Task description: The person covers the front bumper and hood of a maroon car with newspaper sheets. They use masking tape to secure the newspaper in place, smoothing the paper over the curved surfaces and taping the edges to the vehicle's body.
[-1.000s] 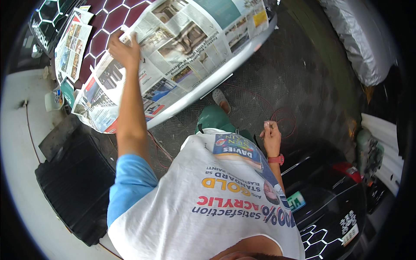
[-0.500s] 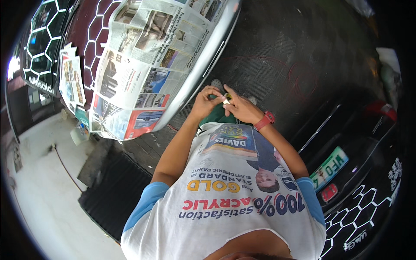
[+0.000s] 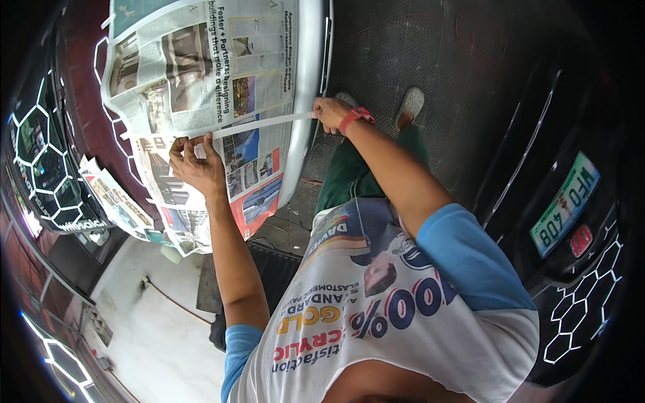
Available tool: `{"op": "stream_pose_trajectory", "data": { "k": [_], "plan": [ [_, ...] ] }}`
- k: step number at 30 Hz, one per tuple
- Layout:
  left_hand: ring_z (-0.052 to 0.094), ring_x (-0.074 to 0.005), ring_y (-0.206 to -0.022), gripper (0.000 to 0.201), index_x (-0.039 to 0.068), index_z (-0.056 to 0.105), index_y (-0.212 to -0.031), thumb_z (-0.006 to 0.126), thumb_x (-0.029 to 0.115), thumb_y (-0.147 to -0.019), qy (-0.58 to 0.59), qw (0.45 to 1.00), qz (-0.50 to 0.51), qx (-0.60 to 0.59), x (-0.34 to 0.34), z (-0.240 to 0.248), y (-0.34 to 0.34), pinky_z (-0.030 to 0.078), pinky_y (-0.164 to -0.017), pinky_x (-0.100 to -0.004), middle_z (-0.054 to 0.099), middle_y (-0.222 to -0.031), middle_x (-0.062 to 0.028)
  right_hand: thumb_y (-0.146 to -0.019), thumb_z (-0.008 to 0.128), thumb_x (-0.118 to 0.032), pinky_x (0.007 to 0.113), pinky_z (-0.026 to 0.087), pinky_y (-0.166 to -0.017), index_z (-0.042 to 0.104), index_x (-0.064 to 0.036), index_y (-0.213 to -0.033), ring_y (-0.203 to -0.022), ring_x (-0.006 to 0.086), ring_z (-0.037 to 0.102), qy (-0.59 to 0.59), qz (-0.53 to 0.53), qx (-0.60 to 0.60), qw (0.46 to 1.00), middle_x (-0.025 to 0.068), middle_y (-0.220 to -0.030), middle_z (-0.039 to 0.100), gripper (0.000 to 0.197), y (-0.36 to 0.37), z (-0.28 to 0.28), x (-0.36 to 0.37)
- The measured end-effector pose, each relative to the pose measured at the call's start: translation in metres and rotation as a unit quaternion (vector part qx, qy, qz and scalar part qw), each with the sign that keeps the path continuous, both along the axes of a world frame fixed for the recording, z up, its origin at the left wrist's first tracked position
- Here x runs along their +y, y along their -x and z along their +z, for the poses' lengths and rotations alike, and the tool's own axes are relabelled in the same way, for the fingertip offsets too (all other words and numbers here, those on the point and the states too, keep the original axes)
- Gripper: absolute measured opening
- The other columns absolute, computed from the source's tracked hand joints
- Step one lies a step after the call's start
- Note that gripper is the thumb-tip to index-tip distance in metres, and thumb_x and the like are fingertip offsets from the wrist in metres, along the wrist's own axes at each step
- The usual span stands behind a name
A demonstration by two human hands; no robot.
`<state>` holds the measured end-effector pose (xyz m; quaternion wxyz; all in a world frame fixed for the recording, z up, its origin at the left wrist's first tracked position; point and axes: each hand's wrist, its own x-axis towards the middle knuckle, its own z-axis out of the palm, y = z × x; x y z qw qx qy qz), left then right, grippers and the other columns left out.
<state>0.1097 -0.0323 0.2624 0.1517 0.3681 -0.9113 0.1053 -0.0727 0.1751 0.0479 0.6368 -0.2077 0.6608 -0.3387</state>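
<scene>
A narrow white strip of masking tape [image 3: 269,123] stretches tautly between my two hands, across newspaper sheets [image 3: 181,84] that cover a vehicle's body panel. Near the middle of the paper, my left hand [image 3: 198,164] pinches the strip between thumb and fingers. My right hand [image 3: 332,115], wearing a red wristwatch [image 3: 356,117], is closed round the tape's other end, just past the panel's silver edge [image 3: 309,60]. Whatever else lies inside its fingers is hidden. The newspaper lies slightly wrinkled, with its right border along that silver edge.
At the right stands a black vehicle [image 3: 510,168] with a green and white plate [image 3: 564,205]. Light clogs [image 3: 411,104] on my feet rest on dark textured flooring [image 3: 383,54]. More newspaper [image 3: 121,201] hangs at the left, above a pale floor [image 3: 161,322].
My hands were together at a small tape roll by my lap. Now they are apart, the left over the newspaper, the right at the panel's edge, with tape drawn between. My view has shifted.
</scene>
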Motion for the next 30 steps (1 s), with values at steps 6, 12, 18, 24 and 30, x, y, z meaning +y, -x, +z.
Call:
{"op": "stream_pose_trajectory", "data": {
  "k": [6,12,18,24,30],
  "plan": [
    [0.06,-0.0317,-0.116,0.019,0.017,0.08,-0.09,0.09,0.032,-0.084,0.007,0.997,-0.061,-0.043,-0.021,-0.009,0.008,0.039,-0.1,-0.0526,0.066,-0.12,-0.0079,-0.104,0.064,-0.029,0.051,0.057,-0.097,0.074,-0.0073,-0.116,-0.113,0.0394,0.073,-0.052,-0.011,0.215,0.975,0.0191,-0.115,0.077,0.027,-0.034,-0.044,-0.062],
    [0.056,-0.0356,-0.121,0.041,0.009,0.078,-0.098,0.094,0.041,-0.079,0.035,0.993,-0.087,-0.074,-0.034,-0.007,0.004,0.036,-0.105,-0.0531,0.064,-0.123,-0.0124,-0.103,0.067,-0.032,0.054,0.055,-0.099,0.074,-0.0046,-0.112,-0.11,0.0428,0.072,-0.065,-0.039,0.249,0.965,0.0222,-0.112,0.076,0.03,-0.044,-0.052,-0.086],
    [0.061,-0.0426,-0.116,0.052,0.001,0.068,-0.109,0.092,0.037,-0.081,0.027,0.985,-0.162,0.054,-0.025,-0.03,0.01,0.044,-0.107,-0.0533,0.068,-0.118,-0.0217,-0.102,0.067,-0.035,0.054,0.054,-0.1,0.075,-0.0061,-0.114,-0.114,0.0422,0.071,-0.082,-0.037,0.236,0.968,0.0208,-0.117,0.076,0.033,-0.044,-0.055,-0.09],
    [0.031,-0.031,-0.161,0.059,0.003,0.049,-0.159,0.053,0.016,-0.101,-0.083,0.819,-0.354,-0.445,0.036,-0.134,0.038,0.016,-0.135,-0.046,0.041,-0.17,-0.0136,-0.101,0.055,-0.031,0.05,0.057,-0.094,0.076,-0.008,-0.113,-0.104,0.0356,0.075,-0.064,-0.033,0.227,0.971,0.0193,-0.101,0.079,0.034,-0.05,-0.069,-0.091],
    [0.005,-0.0237,-0.168,0.07,0.005,0.023,-0.17,0.043,0.023,-0.106,0.036,0.698,-0.358,-0.619,0.028,-0.174,0.053,-0.003,-0.135,-0.0496,0.012,-0.181,-0.0062,-0.098,0.058,-0.025,0.048,0.061,-0.09,0.08,-0.0024,-0.106,-0.103,0.0351,0.077,-0.079,-0.116,0.135,0.981,0.0222,-0.111,0.079,0.032,-0.044,-0.045,-0.086]
  ]
}}
